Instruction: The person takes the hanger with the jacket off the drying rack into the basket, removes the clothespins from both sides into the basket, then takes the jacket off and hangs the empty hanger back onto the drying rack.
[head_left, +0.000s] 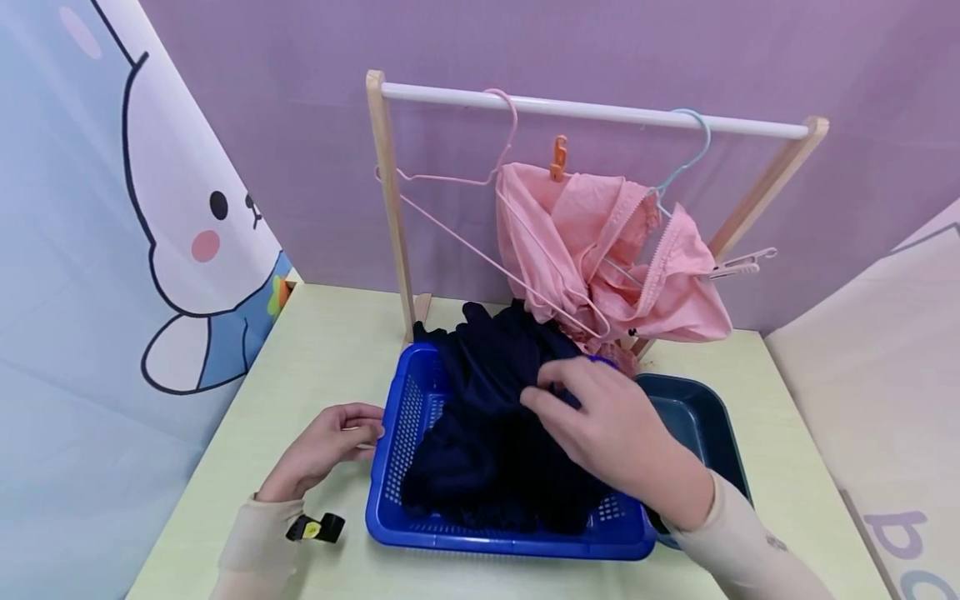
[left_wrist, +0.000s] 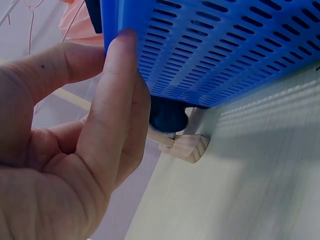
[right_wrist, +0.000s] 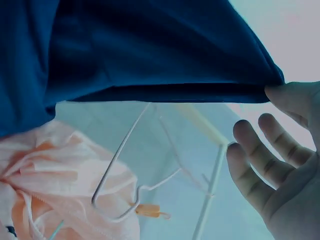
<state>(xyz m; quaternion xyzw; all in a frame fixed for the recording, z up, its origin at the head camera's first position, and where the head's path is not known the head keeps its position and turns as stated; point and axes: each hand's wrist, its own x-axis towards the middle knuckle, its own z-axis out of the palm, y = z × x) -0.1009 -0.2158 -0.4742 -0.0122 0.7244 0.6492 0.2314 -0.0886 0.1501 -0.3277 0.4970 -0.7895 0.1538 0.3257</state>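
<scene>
A dark navy garment (head_left: 487,433) lies bunched in a blue perforated basket (head_left: 517,546), part of it rising over the far rim. At the basket's left side, my left hand (head_left: 330,446) pinches the rim between thumb and fingers, seen close in the left wrist view. Above the garment is my right hand (head_left: 615,425). In the right wrist view it pinches a corner of the navy cloth (right_wrist: 165,50), whose lower edge runs straight to the fingertips; the other fingers (right_wrist: 270,170) are spread away from the cloth.
Behind the basket stands a rack with a white rail (head_left: 585,108). A pink hanger (head_left: 450,177) and a pink garment (head_left: 570,225) hang there, the latter on a light-blue hanger (head_left: 693,158). An orange clip (head_left: 558,158) sits on the pink cloth. A dark green tub (head_left: 697,408) is partly behind the basket.
</scene>
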